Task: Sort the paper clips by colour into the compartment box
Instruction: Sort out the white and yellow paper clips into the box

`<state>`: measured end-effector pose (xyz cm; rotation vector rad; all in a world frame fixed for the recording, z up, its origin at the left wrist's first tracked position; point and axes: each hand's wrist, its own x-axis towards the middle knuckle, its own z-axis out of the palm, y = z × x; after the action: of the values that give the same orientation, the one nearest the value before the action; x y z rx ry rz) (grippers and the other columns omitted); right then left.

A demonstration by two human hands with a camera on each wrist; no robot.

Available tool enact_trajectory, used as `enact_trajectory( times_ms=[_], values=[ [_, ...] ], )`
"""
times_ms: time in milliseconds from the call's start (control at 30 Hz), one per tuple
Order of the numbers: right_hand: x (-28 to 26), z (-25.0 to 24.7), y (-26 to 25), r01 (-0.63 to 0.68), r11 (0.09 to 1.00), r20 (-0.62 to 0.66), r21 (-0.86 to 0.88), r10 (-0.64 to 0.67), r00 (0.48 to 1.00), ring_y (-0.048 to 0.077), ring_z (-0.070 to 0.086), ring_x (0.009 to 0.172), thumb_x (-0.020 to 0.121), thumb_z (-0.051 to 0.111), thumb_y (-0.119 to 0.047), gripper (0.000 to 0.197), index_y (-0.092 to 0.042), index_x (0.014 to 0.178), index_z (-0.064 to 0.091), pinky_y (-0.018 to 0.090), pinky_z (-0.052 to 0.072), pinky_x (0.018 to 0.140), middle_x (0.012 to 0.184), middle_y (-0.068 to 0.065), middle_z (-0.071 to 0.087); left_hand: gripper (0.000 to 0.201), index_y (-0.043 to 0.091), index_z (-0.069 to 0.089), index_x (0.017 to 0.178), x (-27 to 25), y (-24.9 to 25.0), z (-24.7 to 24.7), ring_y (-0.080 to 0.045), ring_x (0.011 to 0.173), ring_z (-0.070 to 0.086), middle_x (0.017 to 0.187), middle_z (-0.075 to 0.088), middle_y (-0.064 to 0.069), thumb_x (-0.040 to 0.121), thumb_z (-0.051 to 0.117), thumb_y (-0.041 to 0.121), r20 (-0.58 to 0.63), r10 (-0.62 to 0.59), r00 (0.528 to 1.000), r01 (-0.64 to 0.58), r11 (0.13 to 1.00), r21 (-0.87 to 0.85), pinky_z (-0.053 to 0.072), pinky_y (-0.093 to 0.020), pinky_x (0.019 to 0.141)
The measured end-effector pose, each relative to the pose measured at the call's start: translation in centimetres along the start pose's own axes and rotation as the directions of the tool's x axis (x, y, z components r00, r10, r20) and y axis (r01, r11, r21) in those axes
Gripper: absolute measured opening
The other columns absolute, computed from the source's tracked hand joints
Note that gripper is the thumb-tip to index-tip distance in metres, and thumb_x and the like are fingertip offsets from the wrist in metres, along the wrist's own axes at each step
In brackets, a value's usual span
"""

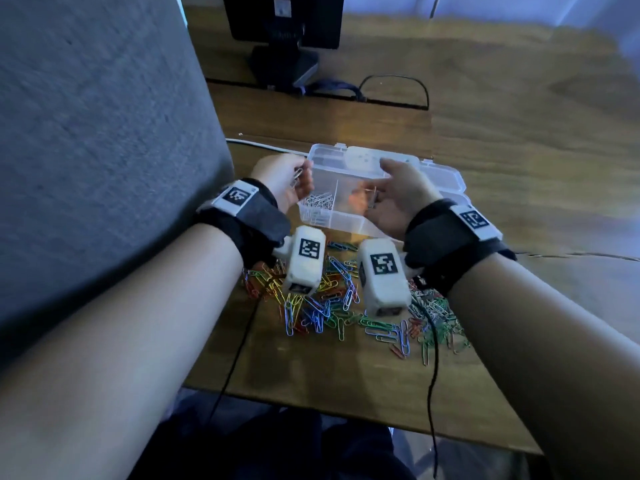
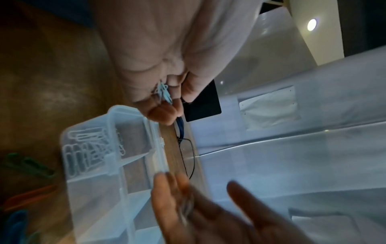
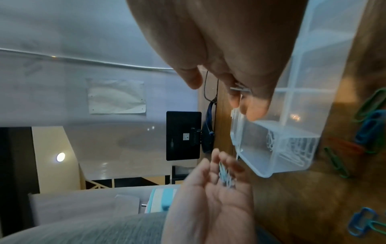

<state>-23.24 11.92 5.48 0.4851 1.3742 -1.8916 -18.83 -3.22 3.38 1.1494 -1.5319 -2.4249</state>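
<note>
A clear compartment box (image 1: 349, 224) stands open on the wooden table, with white clips (image 1: 317, 204) in its near-left compartment (image 2: 87, 153). My left hand (image 1: 300, 175) hovers at the box's left end, its fingers curled round a bunch of white paper clips (image 2: 164, 92) that also shows in the right wrist view (image 3: 225, 176). My right hand (image 1: 367, 199) is over the middle of the box, palm turned inward, thumb apart. A white paper clip (image 3: 240, 89) sits in its loosely curled fingers. A pile of coloured clips (image 1: 329, 303) lies on the table nearer to me than the box, under my wrists.
A grey padded partition (image 1: 86, 133) rises close on the left. A black monitor (image 1: 284, 22) and cables (image 1: 394, 88) stand at the back of the table. The table's front edge (image 1: 346, 417) is near my lap. The box lid (image 1: 398, 164) lies open behind.
</note>
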Motion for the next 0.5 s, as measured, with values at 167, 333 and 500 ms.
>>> enact_trajectory(
  times_ms=[167, 333, 500],
  values=[
    [2.9, 3.0, -0.2, -0.023, 0.991, 0.012, -0.134, 0.024, 1.000, 0.019, 0.047, 0.058, 0.096, 0.035, -0.048, 0.046, -0.005, 0.100, 0.050, 0.028, 0.039, 0.057, 0.073, 0.001, 0.047, 0.036, 0.009, 0.056, 0.089, 0.8, 0.7, 1.3, -0.013, 0.059, 0.046, 0.074, 0.049, -0.003, 0.096, 0.042, 0.041, 0.040, 0.002, 0.999, -0.014, 0.957, 0.289, 0.039, -0.023, 0.055],
    [2.9, 2.5, 0.3, 0.006, 0.989, 0.023, -0.147, -0.003, 1.000, 0.014, 0.048, 0.044, 0.098, 0.032, -0.044, 0.044, -0.006, 0.094, 0.054, 0.021, 0.040, 0.042, 0.065, 0.000, 0.043, 0.044, 0.019, 0.051, 0.072, 0.6, 0.0, 0.9, -0.007, 0.051, 0.038, 0.061, 0.043, 0.004, 0.096, 0.034, 0.050, 0.093, 0.047, 0.994, -0.077, 0.937, 0.342, 0.032, -0.024, 0.054],
    [-0.8, -1.0, -0.1, 0.159, 0.905, 0.089, -0.394, -0.134, 0.987, 0.016, 0.050, 0.064, 0.096, 0.042, -0.024, 0.024, -0.012, 0.080, 0.053, 0.023, 0.039, 0.055, 0.076, 0.003, 0.054, 0.027, 0.023, 0.052, 0.087, -1.1, 0.2, 0.1, -0.013, 0.075, 0.044, 0.085, 0.047, 0.002, 0.095, 0.039, 0.044, 0.122, 0.124, 0.985, -0.161, 0.915, 0.370, 0.035, -0.027, 0.068]
  ],
)
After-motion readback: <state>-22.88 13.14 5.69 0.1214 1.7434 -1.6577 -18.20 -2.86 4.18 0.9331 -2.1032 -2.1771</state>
